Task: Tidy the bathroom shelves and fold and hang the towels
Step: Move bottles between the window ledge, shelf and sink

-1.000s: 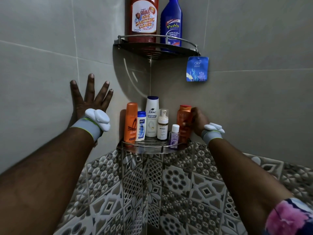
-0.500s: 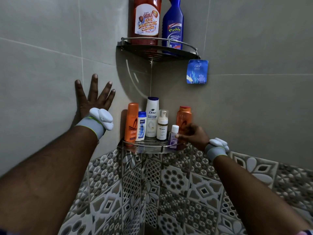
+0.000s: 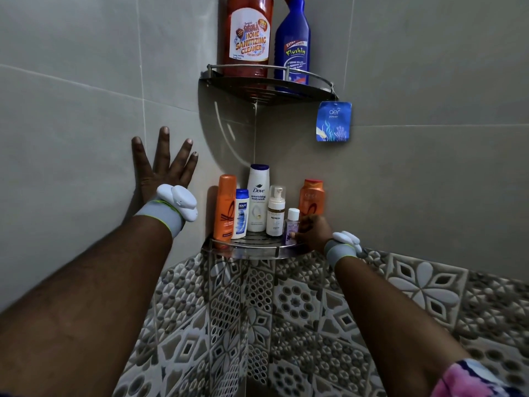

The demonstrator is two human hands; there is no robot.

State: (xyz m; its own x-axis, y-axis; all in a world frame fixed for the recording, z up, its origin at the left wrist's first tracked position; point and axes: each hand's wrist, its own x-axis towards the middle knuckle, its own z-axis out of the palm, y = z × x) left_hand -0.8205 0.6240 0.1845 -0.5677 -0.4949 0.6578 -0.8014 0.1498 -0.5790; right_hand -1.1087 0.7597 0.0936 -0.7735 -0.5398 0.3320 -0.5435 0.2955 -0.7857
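Nearest: a floral sleeve (image 3: 483, 379) at the lower right edge. Both forearms reach toward the tiled corner, and each wrist carries a grey band with a white device.

Left hand (image 3: 164, 170): fingers spread wide, palm flat on the grey wall tile left of the corner, holding nothing. Judged a brace for balance while the other hand works.

Right hand (image 3: 313, 232): fingers curled narrow, at the right front of the lower shelf (image 3: 229, 247). The fingertips pinch the small clear bottle (image 3: 292, 222) low on its body. The bottle is upright; whether its base is seated on the shelf cannot be told. The low pinch probably suits nudging a short, light bottle into line without tipping it.

The lower shelf row, left to right:
- orange conditioner bottle (image 3: 226, 209)
- blue-capped shampoo (image 3: 241, 213)
- Dove bodywash (image 3: 258, 196), deepest in the corner
- pump bottle (image 3: 276, 213)
- the small clear bottle
- orange bottle (image 3: 312, 196), behind the right hand

All stand upright with labels facing out; tall ones are at the back and short ones at the front, likely for reading and reach.

Farthest is the upper shelf (image 3: 312, 75), which holds the red sanitizing cleaner (image 3: 249, 35) and the blue Flushin bottle (image 3: 294, 47). These household cleaners are seemingly kept apart from the body products. An air freshener packet (image 3: 333, 121) hangs from the right end of the upper shelf.

No towel is in view.
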